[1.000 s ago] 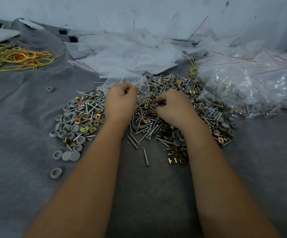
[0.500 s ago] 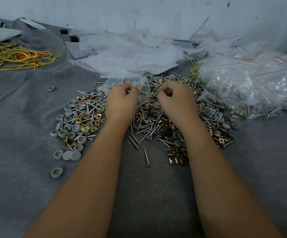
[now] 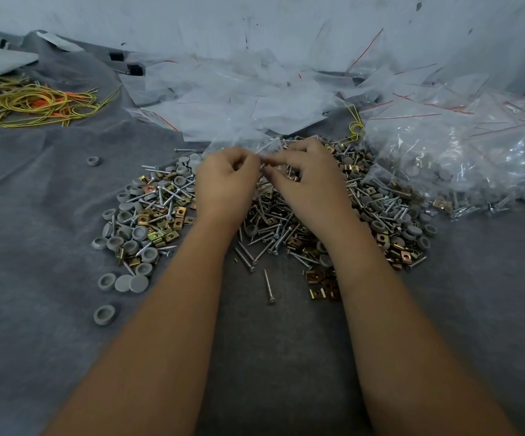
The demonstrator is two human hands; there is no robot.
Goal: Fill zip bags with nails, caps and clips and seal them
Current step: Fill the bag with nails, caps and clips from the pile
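Though crumpled, clear zip bag (image 3: 239,143)

Hands: 2, left grip (image 3: 226,180) & right grip (image 3: 309,180). Nails (image 3: 273,228): too many to count, 1 big mixed pile; 1 nail (image 3: 269,286) lies apart at near edge. Grey caps (image 3: 130,240): dozens in pile, plus 2 strays – 1 near left (image 3: 104,314), 1 far left (image 3: 93,160). Brass clips (image 3: 322,283): dozens, uncountable. Empty zip bags (image 3: 239,99): loose heap at far side, no. unclear. Filled bags (image 3: 462,158): heap at right, count unclear. Yellow wire bundle (image 3: 31,102): 1, far left.
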